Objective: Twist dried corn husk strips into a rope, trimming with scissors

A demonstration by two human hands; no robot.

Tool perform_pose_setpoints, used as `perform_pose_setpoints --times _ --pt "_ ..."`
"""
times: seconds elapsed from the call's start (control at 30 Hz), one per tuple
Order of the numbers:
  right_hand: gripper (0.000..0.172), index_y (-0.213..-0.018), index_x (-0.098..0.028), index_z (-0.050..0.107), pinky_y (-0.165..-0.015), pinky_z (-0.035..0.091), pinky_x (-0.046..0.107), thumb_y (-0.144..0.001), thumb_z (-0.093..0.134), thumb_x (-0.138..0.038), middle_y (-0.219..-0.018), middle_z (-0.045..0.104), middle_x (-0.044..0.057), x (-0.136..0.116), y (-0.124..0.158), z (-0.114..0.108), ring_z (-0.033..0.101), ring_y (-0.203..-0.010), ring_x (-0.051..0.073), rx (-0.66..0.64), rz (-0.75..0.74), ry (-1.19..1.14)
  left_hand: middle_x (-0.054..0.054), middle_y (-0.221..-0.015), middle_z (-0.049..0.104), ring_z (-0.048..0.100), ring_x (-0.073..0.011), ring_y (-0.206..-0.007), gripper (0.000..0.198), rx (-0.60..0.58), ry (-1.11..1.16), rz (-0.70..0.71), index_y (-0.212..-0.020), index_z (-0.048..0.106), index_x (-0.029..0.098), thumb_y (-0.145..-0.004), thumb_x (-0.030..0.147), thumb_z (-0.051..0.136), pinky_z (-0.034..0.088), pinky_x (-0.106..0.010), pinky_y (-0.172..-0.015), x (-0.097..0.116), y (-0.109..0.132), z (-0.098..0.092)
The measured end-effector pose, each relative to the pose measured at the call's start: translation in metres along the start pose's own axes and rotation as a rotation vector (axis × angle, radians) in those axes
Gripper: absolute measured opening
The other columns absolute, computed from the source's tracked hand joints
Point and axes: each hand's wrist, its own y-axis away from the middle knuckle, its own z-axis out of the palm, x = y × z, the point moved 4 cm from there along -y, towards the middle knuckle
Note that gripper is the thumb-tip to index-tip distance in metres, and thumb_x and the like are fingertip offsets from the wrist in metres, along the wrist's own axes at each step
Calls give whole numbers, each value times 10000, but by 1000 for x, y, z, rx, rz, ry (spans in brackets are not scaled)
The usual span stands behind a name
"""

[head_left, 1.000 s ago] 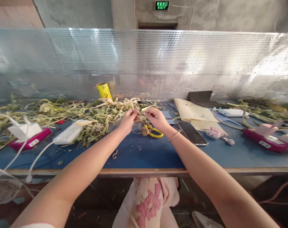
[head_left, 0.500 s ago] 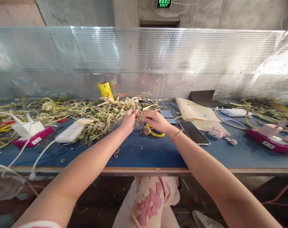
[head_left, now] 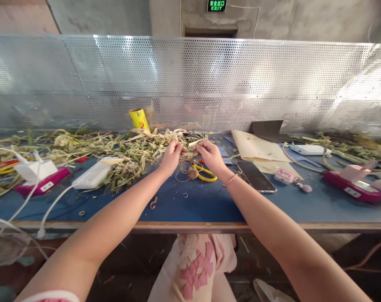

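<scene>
My left hand (head_left: 170, 157) and my right hand (head_left: 210, 155) are raised over the blue table (head_left: 209, 201), a little apart. Both pinch the top of a dried plant (head_left: 188, 164) with a small brown bulb and tangled roots that hangs between them. A pale leaf strip (head_left: 193, 143) runs between the fingertips. Yellow-handled scissors (head_left: 204, 175) lie on the table just under the right hand. A heap of dry stalks and leaves (head_left: 127, 153) lies behind and left of the hands.
A perforated metal screen (head_left: 190, 79) closes the far side. A yellow roll (head_left: 139, 119), a white charger block (head_left: 91, 178), pink devices (head_left: 41, 184) (head_left: 350, 188), a phone (head_left: 256, 176), an earbud case (head_left: 283, 176) and tan paper (head_left: 256, 149) lie about.
The hands have drawn apart a little and lifted slightly, stretching the leaf strip between them; the bulb hangs lower between them.
</scene>
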Motion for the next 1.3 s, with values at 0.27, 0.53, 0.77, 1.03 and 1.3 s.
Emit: perform_pose_setpoints --times 0.27,0.53,0.77,1.03,1.3 --pt "144 -653 -188 505 -571 450 235 -694 509 -326 -678 562 4 13 -4 2 523 -631 104 73 218 -289 3 -657 481 481 -126 -645 221 -28 17 -22 -684 421 198 -827 363 458 413 -271 -661 15 10 6" --pt "346 -1044 -239 503 -576 467 230 -701 538 -267 -750 627 -13 0 3 9 564 -670 104 -105 264 -464 22 -627 437 440 -109 -587 168 -7 84 -123 -677 420 196 -833 259 427 390 -254 -607 9 11 8" --pt "308 -979 -214 602 -710 504 265 -686 516 -176 -1113 607 38 4 2 11 605 -813 110 -109 230 -492 25 -609 444 456 -106 -529 162 22 325 -312 -660 386 202 -810 242 435 404 -274 -573 6 12 12" --pt "327 -1034 -203 578 -743 519 287 -717 498 -207 -1152 580 65 9 -2 7 611 -899 147 -24 112 -215 11 -639 501 526 -112 -629 220 100 442 -331 -647 421 186 -752 318 563 438 -245 -613 9 13 10" --pt "319 -1021 -201 576 -662 525 275 -710 505 -183 -1109 566 77 10 -4 3 615 -789 136 17 -3 18 6 -610 524 527 -115 -614 255 -19 507 -320 -622 496 166 -701 380 610 423 -240 -600 14 17 16"
